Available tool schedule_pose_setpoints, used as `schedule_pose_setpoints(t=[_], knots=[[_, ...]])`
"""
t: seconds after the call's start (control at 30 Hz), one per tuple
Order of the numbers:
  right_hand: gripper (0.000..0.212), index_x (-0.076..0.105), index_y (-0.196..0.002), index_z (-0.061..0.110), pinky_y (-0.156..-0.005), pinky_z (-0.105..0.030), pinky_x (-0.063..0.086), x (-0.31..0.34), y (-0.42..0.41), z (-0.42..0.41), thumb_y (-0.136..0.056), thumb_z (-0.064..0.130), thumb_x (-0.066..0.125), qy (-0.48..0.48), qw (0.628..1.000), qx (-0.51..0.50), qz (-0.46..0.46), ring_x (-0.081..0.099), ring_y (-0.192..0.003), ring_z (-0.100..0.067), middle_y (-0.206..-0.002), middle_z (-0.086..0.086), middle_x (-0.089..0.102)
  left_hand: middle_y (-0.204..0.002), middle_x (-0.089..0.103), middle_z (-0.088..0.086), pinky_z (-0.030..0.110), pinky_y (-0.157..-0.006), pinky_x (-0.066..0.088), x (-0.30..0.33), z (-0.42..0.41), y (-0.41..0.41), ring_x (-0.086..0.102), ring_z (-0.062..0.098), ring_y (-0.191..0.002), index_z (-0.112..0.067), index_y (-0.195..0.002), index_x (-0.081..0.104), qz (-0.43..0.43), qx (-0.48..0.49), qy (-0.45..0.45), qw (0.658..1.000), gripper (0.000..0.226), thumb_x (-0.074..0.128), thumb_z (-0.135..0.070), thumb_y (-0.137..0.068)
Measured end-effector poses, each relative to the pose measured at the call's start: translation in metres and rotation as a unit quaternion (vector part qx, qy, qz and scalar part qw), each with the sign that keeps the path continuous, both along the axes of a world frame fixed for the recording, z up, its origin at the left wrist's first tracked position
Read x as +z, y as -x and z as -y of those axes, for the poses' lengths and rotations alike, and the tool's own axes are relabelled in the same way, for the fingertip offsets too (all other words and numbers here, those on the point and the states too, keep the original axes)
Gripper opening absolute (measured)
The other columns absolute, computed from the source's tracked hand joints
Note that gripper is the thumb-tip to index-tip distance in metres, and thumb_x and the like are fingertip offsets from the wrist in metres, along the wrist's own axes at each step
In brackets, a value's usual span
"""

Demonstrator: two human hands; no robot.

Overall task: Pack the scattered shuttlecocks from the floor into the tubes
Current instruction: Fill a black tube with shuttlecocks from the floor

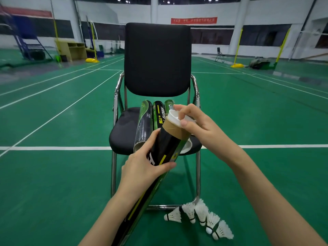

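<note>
My left hand (pixel 142 167) grips a long black and green shuttlecock tube (pixel 166 148) around its middle, tilted up to the right over the chair. The tube's brown cardboard rim sits at its upper end. My right hand (pixel 197 125) pinches a white plastic cap (pixel 174 118) at that rim, partly lifted off it. Several white feather shuttlecocks (pixel 200 217) lie in a loose row on the green floor to the lower right. Three more tubes (pixel 153 118) lie side by side on the chair seat, behind the held tube.
A black padded chair (pixel 157 59) with chrome legs stands straight ahead on the green court floor. A white court line runs across under it. Yellow net posts (pixel 237 48), a wooden desk (pixel 74 50) and a folding chair stand far back.
</note>
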State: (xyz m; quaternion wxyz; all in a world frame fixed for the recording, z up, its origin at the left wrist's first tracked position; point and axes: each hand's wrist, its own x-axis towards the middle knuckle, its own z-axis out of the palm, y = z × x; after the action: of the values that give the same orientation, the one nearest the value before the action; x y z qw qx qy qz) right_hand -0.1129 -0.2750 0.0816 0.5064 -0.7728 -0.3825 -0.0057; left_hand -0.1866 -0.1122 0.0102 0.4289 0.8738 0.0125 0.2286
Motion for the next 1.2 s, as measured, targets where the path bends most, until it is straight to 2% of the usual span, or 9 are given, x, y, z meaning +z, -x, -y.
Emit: schedule_pose_setpoints(t=[0.17, 0.3, 0.57, 0.67, 0.77, 0.87, 0.97, 1.1, 1.2], knots=[[0.042, 0.045, -0.128, 0.046, -0.111, -0.036, 0.030, 0.002, 0.017, 0.001, -0.092, 0.027, 0.041, -0.017, 1.000, 0.015, 0.003, 0.036, -0.131, 0.002, -0.138, 0.015, 0.047, -0.091, 0.053, -0.050, 0.009, -0.075, 0.037, -0.001, 0.001, 0.009, 0.048, -0.025, -0.090, -0.083, -0.108, 0.017, 0.010, -0.023, 0.023, 0.999, 0.088, 0.081, -0.047, -0.058], [0.040, 0.045, -0.128, 0.050, -0.113, -0.036, 0.027, 0.000, 0.027, -0.003, -0.090, 0.035, 0.043, 0.022, 0.999, -0.006, 0.032, 0.030, -0.132, 0.004, -0.135, 0.030, 0.042, -0.093, 0.054, -0.049, 0.013, -0.082, 0.041, -0.007, 0.000, 0.014, 0.052, -0.020, -0.095, -0.080, -0.111, 0.024, 0.022, -0.038, 0.051, 0.998, 0.088, 0.083, -0.048, -0.053], [0.093, 0.026, -0.137, 0.054, -0.116, -0.032, 0.021, 0.001, 0.034, -0.009, -0.065, 0.035, 0.081, 0.132, 0.987, -0.010, 0.091, 0.008, -0.141, 0.005, -0.155, 0.006, 0.021, -0.096, 0.059, -0.042, 0.012, -0.084, 0.043, -0.015, -0.003, 0.020, 0.056, -0.015, -0.097, -0.063, -0.124, 0.035, 0.052, -0.037, 0.076, 0.995, 0.090, 0.087, -0.035, -0.055], [0.092, 0.024, -0.140, 0.048, -0.113, -0.014, 0.013, 0.000, 0.034, -0.010, -0.067, 0.037, 0.080, 0.162, 0.976, -0.015, 0.144, 0.011, -0.135, 0.015, -0.149, 0.014, 0.030, -0.095, 0.059, -0.042, 0.010, -0.084, 0.042, -0.017, -0.003, 0.022, 0.056, -0.015, -0.096, -0.064, -0.122, 0.036, 0.050, -0.045, 0.086, 0.994, 0.088, 0.082, -0.047, -0.050], [0.090, 0.017, -0.135, 0.053, -0.091, 0.010, 0.011, -0.002, 0.033, -0.007, -0.070, 0.039, 0.077, 0.186, 0.970, -0.031, 0.154, 0.000, -0.106, 0.041, -0.141, 0.017, 0.039, -0.090, 0.056, -0.047, 0.005, -0.082, 0.040, -0.019, -0.002, 0.025, 0.054, -0.019, -0.094, -0.063, -0.120, 0.037, 0.043, -0.044, 0.084, 0.995, 0.087, 0.084, -0.044, -0.049], [0.085, 0.019, -0.139, 0.050, -0.079, 0.007, 0.024, -0.006, 0.031, -0.007, -0.074, 0.041, 0.073, 0.204, 0.966, -0.038, 0.151, 0.027, -0.103, 0.033, -0.117, 0.014, 0.058, -0.083, 0.055, -0.048, 0.005, -0.079, 0.041, -0.023, -0.003, 0.027, 0.054, -0.022, -0.087, -0.058, -0.121, 0.038, 0.028, -0.042, 0.087, 0.995, 0.087, 0.088, -0.029, -0.055], [0.076, 0.026, -0.139, 0.050, -0.080, 0.005, 0.027, -0.008, 0.029, -0.011, -0.077, 0.044, 0.069, 0.208, 0.964, -0.037, 0.160, 0.032, -0.115, 0.005, -0.131, 0.004, 0.056, -0.090, 0.061, -0.041, 0.014, -0.083, 0.046, -0.025, -0.006, 0.028, 0.058, -0.014, -0.093, -0.058, -0.120, 0.040, 0.027, -0.042, 0.103, 0.993, 0.085, 0.088, -0.028, -0.055], [0.069, 0.028, -0.136, 0.054, -0.076, 0.004, 0.030, -0.006, 0.028, -0.016, -0.079, 0.047, 0.066, 0.213, 0.966, -0.035, 0.139, 0.044, -0.101, 0.012, -0.116, 0.023, 0.057, -0.089, 0.067, -0.029, 0.021, -0.079, 0.051, -0.024, -0.007, 0.029, 0.065, 0.006, -0.089, -0.062, -0.118, 0.041, 0.018, -0.047, 0.096, 0.994, 0.081, 0.082, -0.045, -0.050], [0.066, 0.029, -0.133, 0.058, -0.075, -0.002, 0.036, -0.011, 0.031, -0.015, -0.079, 0.046, 0.066, 0.212, 0.970, -0.037, 0.117, 0.051, -0.084, 0.015, -0.097, 0.037, 0.048, -0.088, 0.067, -0.031, 0.017, -0.081, 0.048, -0.025, -0.009, 0.029, 0.064, 0.003, -0.090, -0.065, -0.115, 0.039, 0.011, -0.051, 0.084, 0.995, 0.080, 0.076, -0.053, -0.046]])
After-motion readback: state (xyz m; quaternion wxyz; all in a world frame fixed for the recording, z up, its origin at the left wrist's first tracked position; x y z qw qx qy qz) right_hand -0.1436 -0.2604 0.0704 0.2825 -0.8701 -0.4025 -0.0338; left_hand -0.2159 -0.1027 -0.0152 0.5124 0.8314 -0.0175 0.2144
